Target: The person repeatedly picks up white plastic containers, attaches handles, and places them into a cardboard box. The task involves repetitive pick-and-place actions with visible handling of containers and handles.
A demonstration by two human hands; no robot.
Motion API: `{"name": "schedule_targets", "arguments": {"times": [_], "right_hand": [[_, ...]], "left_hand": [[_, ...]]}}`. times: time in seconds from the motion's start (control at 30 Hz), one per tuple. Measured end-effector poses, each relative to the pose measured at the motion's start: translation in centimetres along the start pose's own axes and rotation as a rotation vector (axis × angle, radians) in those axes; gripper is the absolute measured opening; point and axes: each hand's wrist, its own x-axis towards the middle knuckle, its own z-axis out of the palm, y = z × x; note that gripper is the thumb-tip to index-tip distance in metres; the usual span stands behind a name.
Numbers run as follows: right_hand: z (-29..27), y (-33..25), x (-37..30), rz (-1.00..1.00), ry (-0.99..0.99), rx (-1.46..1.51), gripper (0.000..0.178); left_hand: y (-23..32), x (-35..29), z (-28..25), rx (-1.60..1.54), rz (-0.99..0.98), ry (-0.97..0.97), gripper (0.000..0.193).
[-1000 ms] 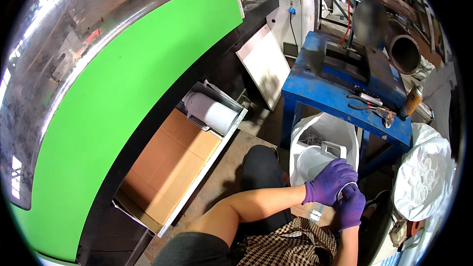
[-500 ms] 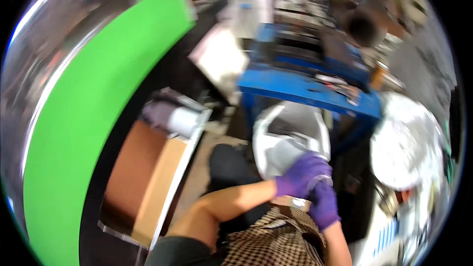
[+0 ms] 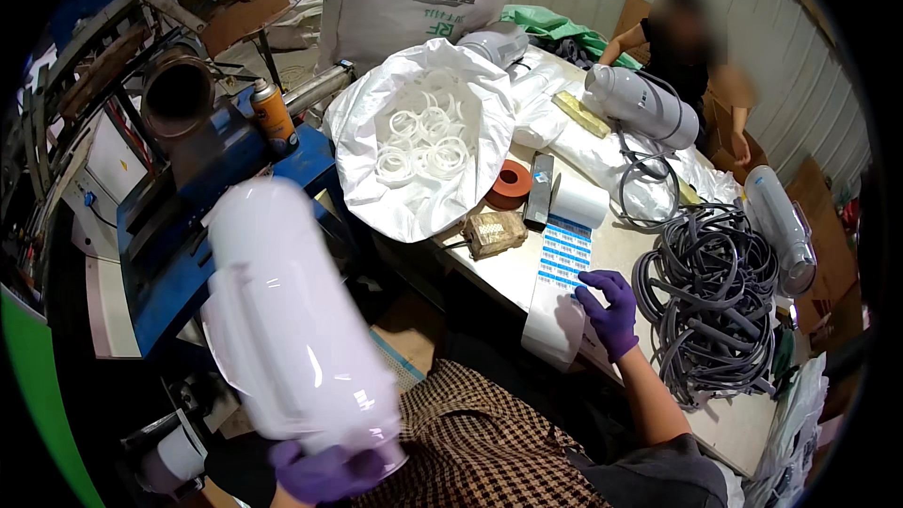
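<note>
My left hand, in a purple glove, grips the lower end of a large, pale, glossy plastic housing. The housing is bottle-shaped, slightly blurred, and held up tilted to the left of my body. Over the table, my right hand, also gloved in purple, has thumb and forefinger pinched at the right edge of a strip of blue-and-white labels. Whether a label is lifting off is too small to tell. The strip runs from a white roll and hangs over the table's near edge.
A white sack holds clear plastic rings. Beside it lie brown tape and a taped block. Coiled grey cords cover the table's right. Grey housings lie farther back, near another person. A blue bench carries a spray can.
My view has swung right, from the blue bench and white bin to the table. My hands, together over the bin before, are now apart, the left holding up the housing, the right at the labels.
</note>
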Motion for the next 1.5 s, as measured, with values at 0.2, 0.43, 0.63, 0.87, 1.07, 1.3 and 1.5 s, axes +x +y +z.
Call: {"name": "schedule_targets", "arguments": {"times": [0.2,0.43,0.63,0.87,1.07,1.3,1.5], "right_hand": [[0.2,3.0,-0.3,0.023,-0.235,-0.240,0.035],[0.6,4.1,-0.4,0.301,-0.131,-0.120,0.014],[0.9,-2.2,1.6,-0.296,0.036,-0.162,0.018],[13.2,-11.0,17.1,-0.559,-0.324,0.291,0.009],[21.2,-13.3,21.1,-0.233,-0.660,0.347,0.030],[22.4,-12.9,20.2,-0.003,-0.652,0.506,0.033],[25.3,-11.2,19.8,-0.273,-0.152,0.120,0.046]], "left_hand": [[0.1,3.2,8.5,-0.088,0.215,-0.200,0.051],[-0.5,3.6,10.8,-0.272,0.117,-0.195,0.053],[0.2,2.2,12.0,-0.183,0.122,-0.154,0.060],[0.1,0.8,13.4,-0.099,0.125,-0.060,0.065],[0.4,0.1,13.5,-0.219,0.081,-0.134,0.058],[0.2,-0.2,13.4,-0.272,0.044,-0.095,0.061],[-0.6,1.3,12.5,-0.384,-0.143,0.038,0.062]]}}
